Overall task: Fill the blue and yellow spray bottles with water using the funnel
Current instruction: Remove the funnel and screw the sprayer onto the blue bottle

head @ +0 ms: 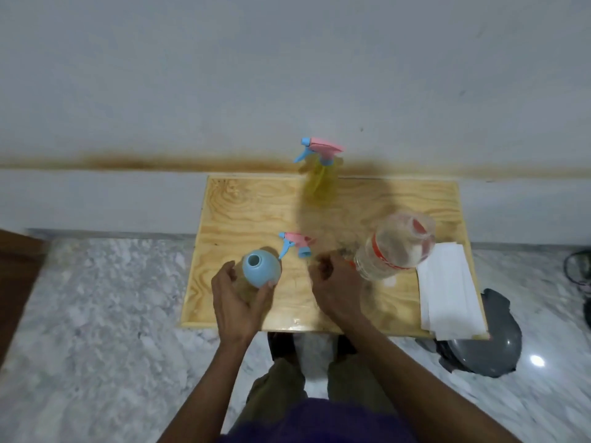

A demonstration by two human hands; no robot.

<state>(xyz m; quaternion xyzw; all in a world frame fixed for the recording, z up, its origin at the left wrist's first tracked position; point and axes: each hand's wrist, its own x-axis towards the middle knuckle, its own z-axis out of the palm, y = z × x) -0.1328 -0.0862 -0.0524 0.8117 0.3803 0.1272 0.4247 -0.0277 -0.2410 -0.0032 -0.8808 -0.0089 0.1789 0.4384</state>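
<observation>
The left hand [238, 298] grasps the blue spray bottle [260, 267] near the counter's [243, 203] front edge, at about 7 o'clock on its top. Its fingers [227, 272] curl round the bottle's left side and the thumb presses the lower right side. The bottle stands upright with its neck uncapped and its round mouth facing up.

Just beside it, at its 2 o'clock, the loose pink and blue spray head [295, 244] lies on the wood, apart from the bottle.

The right hand [335, 282] is at the counter's centre front, its fingers [321, 266] curled into a loose fist. Whether they pinch anything cannot be told: the back of the hand hides the palm side and the frame is blurred there. The clear plastic bottle [395, 247] with a red label is tilted at this hand's 2 o'clock, its neck end towards the knuckles; contact between them is hard to make out. How much water it holds is unclear.

The yellow spray bottle [319, 180] stands upright at the counter's 12 o'clock edge, its pink and blue head [319, 150] on, and is smeared by motion blur.

A stack of white paper towels [447, 286] lies along the counter's right edge, at 4 o'clock. Below it on the marble floor [96, 298] sits a grey object [489, 346], partly hidden by the counter.
</observation>
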